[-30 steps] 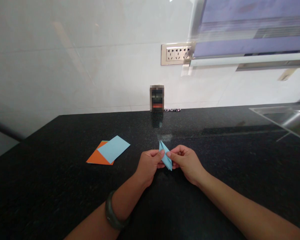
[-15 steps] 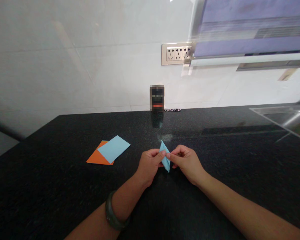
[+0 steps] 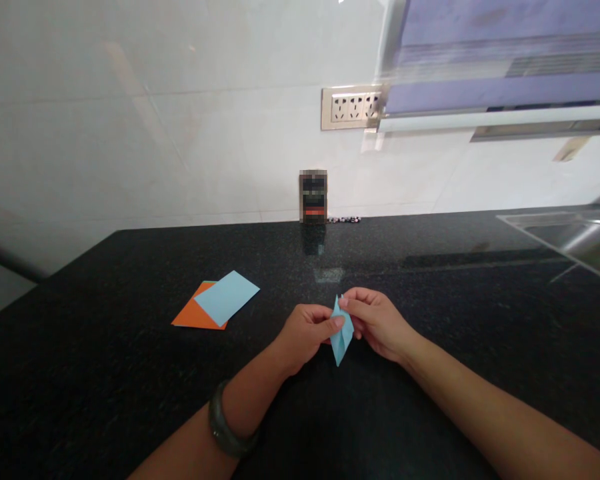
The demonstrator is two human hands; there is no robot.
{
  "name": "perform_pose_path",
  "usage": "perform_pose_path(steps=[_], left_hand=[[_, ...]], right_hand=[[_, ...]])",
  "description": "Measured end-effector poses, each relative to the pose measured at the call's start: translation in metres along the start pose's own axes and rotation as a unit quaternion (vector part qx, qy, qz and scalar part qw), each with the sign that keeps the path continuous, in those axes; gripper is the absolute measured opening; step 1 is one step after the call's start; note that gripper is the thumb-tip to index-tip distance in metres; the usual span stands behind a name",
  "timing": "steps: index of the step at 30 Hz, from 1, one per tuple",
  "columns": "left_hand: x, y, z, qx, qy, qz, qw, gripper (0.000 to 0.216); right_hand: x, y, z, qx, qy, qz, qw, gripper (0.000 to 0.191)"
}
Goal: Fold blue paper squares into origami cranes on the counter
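A small light-blue folded paper [image 3: 341, 342], narrow and diamond-shaped, is held between both hands above the dark countertop. My left hand [image 3: 305, 337] pinches its left side, thumb lying across the front and fingers behind. With thumb and forefinger, my right hand [image 3: 377, 320] grips the paper near its upper right edge. The top shows two pointed tips, and the lower end tapers to a point. Fingers behind the paper are partly hidden.
On the black speckled countertop [image 3: 105, 373], a light-blue sheet [image 3: 227, 298] overlaps an orange sheet [image 3: 197, 317] to the left. A blurred-out dark upright object [image 3: 313, 197] leans at the wall beside a beaded strand [image 3: 345, 220]. At far right lies a metal sink [image 3: 575, 233].
The folded paper has turned and shifted slightly right and down. My right hand's pinch has moved up to its upper part, while my left hand has followed to the right.
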State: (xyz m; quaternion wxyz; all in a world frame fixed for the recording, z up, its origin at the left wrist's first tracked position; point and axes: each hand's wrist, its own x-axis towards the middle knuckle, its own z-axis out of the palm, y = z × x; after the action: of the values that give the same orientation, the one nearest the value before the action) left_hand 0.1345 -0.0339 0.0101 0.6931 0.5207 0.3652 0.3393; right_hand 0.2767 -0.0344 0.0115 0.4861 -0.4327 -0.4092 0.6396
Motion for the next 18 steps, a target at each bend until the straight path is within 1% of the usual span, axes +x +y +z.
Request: perform_pose_path(steps=[3,5,7,9,11,12,14,18], left_hand=[[-0.0017,0.0023,0.0031,0.016,-0.017,0.003,1.0,0.021],[-0.0015,0.0031,0.0043,0.02,-0.008,0.011,1.0,0.021],[0.0,0.0029,0.0038,0.018,0.031,0.024,0.999,0.022],[0.002,0.0019,0.0019,0.029,0.1,0.048,0.993,0.023],[0.0036,0.0007,-0.0006,0.055,0.169,0.078,0.981,0.026],[0.0041,0.0002,-0.0018,0.069,0.195,0.09,0.974,0.027],[0.0042,-0.0002,-0.0034,0.088,0.222,0.106,0.965,0.03],[0.0034,0.0004,-0.0028,0.098,0.236,0.118,0.96,0.031]], right_hand=[[0.0002,0.0006,0.0009,-0.007,0.007,-0.012,1.0,0.027],[0.0004,0.0017,0.0006,-0.027,0.016,-0.031,0.999,0.03],[0.0006,0.0028,0.0,-0.041,0.032,-0.046,0.998,0.031],[0.0003,0.0037,0.0,-0.044,0.049,-0.044,0.997,0.031],[-0.0007,0.0041,0.001,-0.049,0.048,-0.027,0.997,0.032],[-0.0014,0.0041,0.0017,-0.054,0.038,-0.016,0.998,0.032],[-0.0028,0.004,0.0034,-0.056,0.01,0.005,0.998,0.033],[-0.0041,0.0044,0.0056,-0.008,-0.03,0.043,0.999,0.032]])
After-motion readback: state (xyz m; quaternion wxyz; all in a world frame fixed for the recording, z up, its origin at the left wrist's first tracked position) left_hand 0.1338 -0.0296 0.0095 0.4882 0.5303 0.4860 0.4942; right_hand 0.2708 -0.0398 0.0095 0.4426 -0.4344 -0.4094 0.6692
